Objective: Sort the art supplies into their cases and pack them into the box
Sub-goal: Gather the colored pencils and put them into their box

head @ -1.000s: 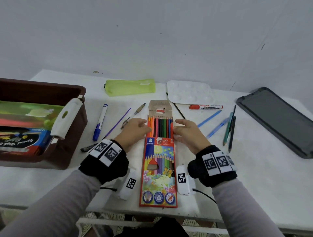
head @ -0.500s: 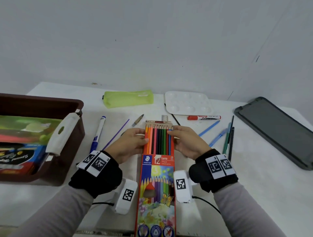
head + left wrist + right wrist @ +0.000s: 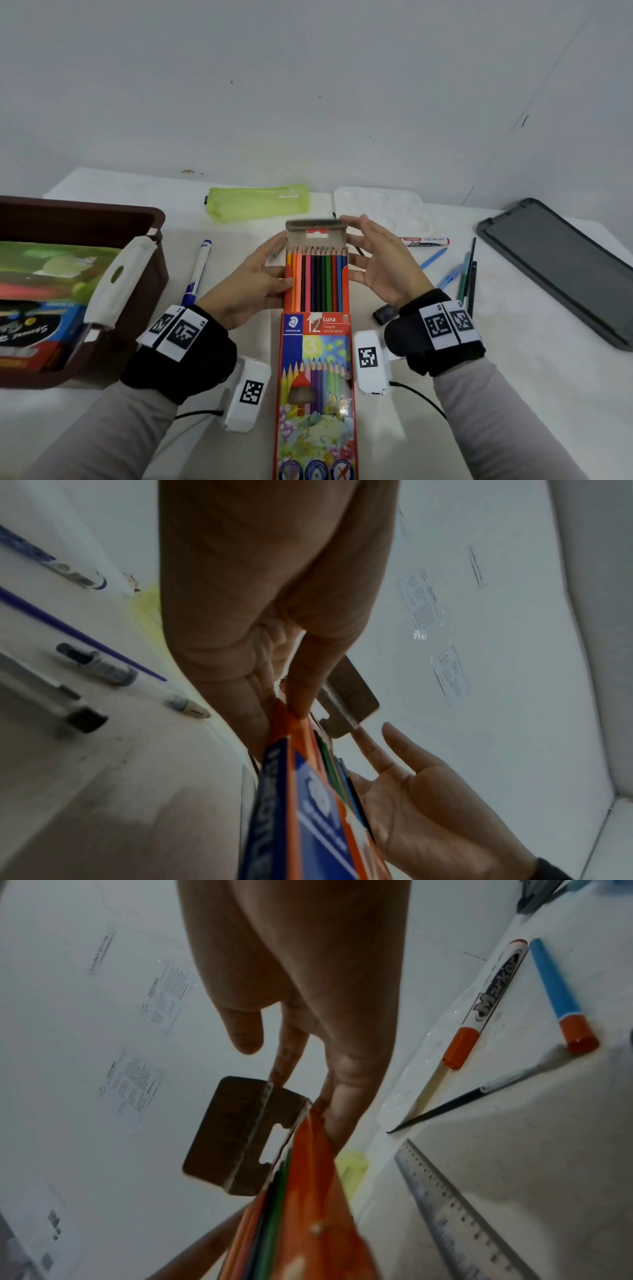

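The pencil case [image 3: 317, 342] is lying lengthwise between both hands, its long axis running away from the person, open flap [image 3: 317, 230] at the far end. The left hand [image 3: 255, 284] is pinching its left edge; the right hand [image 3: 383, 263] is hovering unclenched, fingertips at the flap (nearer for closing it, I judge).

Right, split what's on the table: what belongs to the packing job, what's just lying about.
Job: orange cardboard coloured-pencil pack, held by left hand; right hand at its flap; brown plastic box; green mesh pencil pouch; red marker.

Lying about: dark grey tray.
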